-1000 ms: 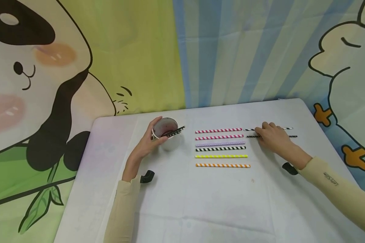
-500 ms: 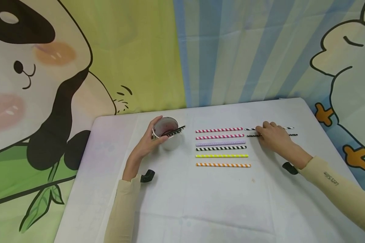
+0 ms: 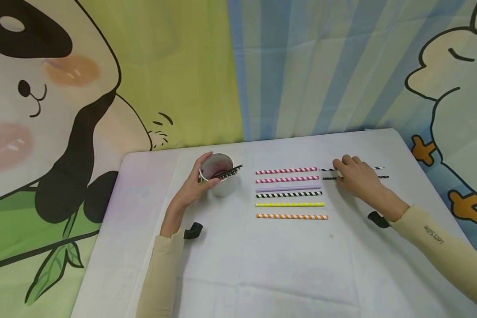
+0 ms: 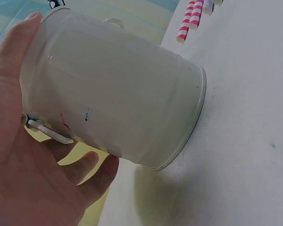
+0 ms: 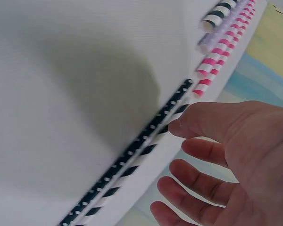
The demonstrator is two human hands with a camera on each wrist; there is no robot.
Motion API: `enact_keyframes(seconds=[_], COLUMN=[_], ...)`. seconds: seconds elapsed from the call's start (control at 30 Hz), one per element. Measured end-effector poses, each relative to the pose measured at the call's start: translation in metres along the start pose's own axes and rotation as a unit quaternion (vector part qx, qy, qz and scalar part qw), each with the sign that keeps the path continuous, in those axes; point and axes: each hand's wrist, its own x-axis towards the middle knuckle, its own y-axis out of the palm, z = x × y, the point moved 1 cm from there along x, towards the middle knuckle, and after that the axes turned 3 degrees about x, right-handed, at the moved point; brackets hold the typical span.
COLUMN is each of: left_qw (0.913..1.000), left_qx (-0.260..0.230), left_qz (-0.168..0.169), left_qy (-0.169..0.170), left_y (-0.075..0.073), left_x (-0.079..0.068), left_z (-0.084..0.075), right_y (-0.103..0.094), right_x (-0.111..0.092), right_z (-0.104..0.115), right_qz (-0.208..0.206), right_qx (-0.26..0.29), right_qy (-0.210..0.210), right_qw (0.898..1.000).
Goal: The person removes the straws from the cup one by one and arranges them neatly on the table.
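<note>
My left hand [image 3: 192, 183] grips a small white bucket [image 3: 224, 189] by its upper side, thumb and fingers around it. In the left wrist view the bucket [image 4: 113, 89] is tilted, with a hinged handle showing below. Black patterned paper straws [image 3: 232, 171] lean out over its rim. At the right, my right hand [image 3: 357, 176] is over two straws lying side by side. One is black with white dots [image 5: 132, 149]; the other has black and white stripes [image 5: 127, 172]. The right wrist view shows these fingers loosely bent and apart, with nothing held between them.
Left of my right hand, several paper straws lie in a row: pink-striped [image 3: 287, 170], lilac [image 3: 288, 188], black-striped [image 3: 289, 194], yellow [image 3: 289, 204] and orange-striped [image 3: 292, 216]. The white table [image 3: 286, 260] ends at a printed curtain [image 3: 198, 79] behind.
My right hand has shifted slightly and its fingers have spread from their closer bunch over the two black straws, which stay put. The left hand and bucket have not visibly moved.
</note>
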Motion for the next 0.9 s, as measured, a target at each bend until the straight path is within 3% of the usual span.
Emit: enact_keyframes(seconds=[0.17, 0.47, 0.9], left_qw=[1.0000, 1.0000, 1.0000], left_qx=[-0.002, -0.007, -0.007], left_qz=[-0.002, -0.003, 0.000], left_qy=[0.004, 0.006, 0.006], left_y=[0.000, 0.000, 0.001], left_x=[0.000, -0.001, -0.001], left_z=[-0.001, 0.000, 0.000], right_y=[-0.008, -0.020, -0.033], right_x=[0.003, 0.005, 0.016], right_z=[0.004, 0.012, 0.035], right_qz=[-0.029, -0.030, 0.003], right_qx=[-0.003, -0.011, 0.005], right_qy=[-0.014, -0.001, 0.017], right_qw=[0.999, 1.000, 1.000])
